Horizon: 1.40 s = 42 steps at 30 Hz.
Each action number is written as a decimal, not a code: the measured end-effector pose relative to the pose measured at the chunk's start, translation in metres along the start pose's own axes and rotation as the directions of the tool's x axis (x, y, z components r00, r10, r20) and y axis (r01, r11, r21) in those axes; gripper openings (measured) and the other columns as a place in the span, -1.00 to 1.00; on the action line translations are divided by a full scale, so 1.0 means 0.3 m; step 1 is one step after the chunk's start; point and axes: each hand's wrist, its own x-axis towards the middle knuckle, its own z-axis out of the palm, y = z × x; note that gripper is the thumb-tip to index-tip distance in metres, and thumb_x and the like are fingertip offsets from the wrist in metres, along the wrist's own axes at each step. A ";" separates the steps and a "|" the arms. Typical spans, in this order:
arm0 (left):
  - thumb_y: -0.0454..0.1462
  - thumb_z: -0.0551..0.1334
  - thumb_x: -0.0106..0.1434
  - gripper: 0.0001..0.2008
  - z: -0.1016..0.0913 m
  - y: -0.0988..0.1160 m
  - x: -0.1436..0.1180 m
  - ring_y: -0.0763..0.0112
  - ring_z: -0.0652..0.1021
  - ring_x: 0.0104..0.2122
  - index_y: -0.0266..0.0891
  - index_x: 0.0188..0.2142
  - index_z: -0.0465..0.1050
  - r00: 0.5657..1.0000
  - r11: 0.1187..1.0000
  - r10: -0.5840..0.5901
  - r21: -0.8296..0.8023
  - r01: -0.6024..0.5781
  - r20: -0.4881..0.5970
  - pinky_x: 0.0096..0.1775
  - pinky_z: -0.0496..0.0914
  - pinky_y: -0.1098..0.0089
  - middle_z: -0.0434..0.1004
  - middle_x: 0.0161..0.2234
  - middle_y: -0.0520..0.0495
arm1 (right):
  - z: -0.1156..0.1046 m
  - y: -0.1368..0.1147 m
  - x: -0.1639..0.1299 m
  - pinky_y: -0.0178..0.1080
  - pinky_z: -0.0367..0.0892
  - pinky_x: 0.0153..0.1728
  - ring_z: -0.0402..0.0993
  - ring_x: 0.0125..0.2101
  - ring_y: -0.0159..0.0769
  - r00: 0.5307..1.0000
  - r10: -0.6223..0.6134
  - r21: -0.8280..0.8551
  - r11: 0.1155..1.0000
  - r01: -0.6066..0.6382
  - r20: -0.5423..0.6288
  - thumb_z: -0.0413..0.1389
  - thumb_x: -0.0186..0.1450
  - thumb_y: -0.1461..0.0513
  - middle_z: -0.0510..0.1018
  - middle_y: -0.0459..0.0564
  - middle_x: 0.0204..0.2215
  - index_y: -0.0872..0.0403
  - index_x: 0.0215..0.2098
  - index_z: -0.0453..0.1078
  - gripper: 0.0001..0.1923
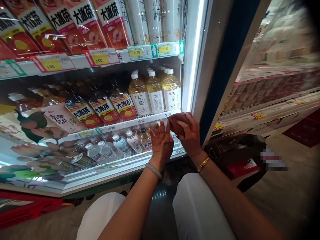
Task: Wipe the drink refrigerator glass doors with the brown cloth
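A brown cloth is bunched in my right hand, its fingers curled over it, against the glass door of a lit drinks cooler. Beside it, my left hand has its fingers stretched and spread, palm towards the glass, and holds nothing. Whether its fingertips touch the pane I cannot tell. Behind the glass, pale yellow tea bottles stand just above my hands. Smaller bottles line the lowest shelf, partly hidden behind my left hand.
Red tea cartons fill the upper shelf above price tags. A blue door edge runs along the right. Shelves with packaged goods lie beyond it. A black and red object sits low at right, and red material at lower left.
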 end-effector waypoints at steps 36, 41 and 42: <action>-0.33 0.10 0.44 -0.26 -0.029 -0.063 -0.035 0.11 -0.01 0.51 -0.26 0.53 -0.14 0.998 0.998 0.037 0.058 -0.034 -0.048 0.47 -0.32 -0.08 -0.09 0.50 -0.33 | -0.008 -0.011 -0.048 0.12 0.44 0.24 0.34 0.25 0.03 0.986 -0.018 0.055 0.998 0.009 0.167 0.23 0.21 0.34 0.35 0.15 0.18 0.01 -0.01 0.47 -0.63; -0.29 0.13 0.46 -0.23 -0.028 -0.075 -0.045 0.07 -0.03 0.51 -0.28 0.53 -0.20 0.997 0.999 0.040 0.026 -0.038 -0.071 0.46 -0.30 -0.12 -0.12 0.50 -0.38 | 0.019 -0.060 -0.033 0.06 0.45 0.25 0.37 0.22 -0.03 0.961 -0.142 0.089 0.988 0.124 0.239 0.22 0.29 0.32 0.37 0.11 0.23 -0.04 0.07 0.48 -0.62; -0.30 0.13 0.45 -0.22 -0.029 -0.079 -0.047 0.08 -0.03 0.51 -0.27 0.53 -0.22 0.997 0.999 0.034 0.022 -0.033 -0.073 0.46 -0.30 -0.12 -0.12 0.50 -0.38 | 0.021 -0.059 -0.026 0.07 0.44 0.25 0.37 0.23 -0.03 0.965 -0.145 0.087 0.988 0.129 0.217 0.22 0.30 0.31 0.37 0.11 0.23 -0.04 0.06 0.48 -0.63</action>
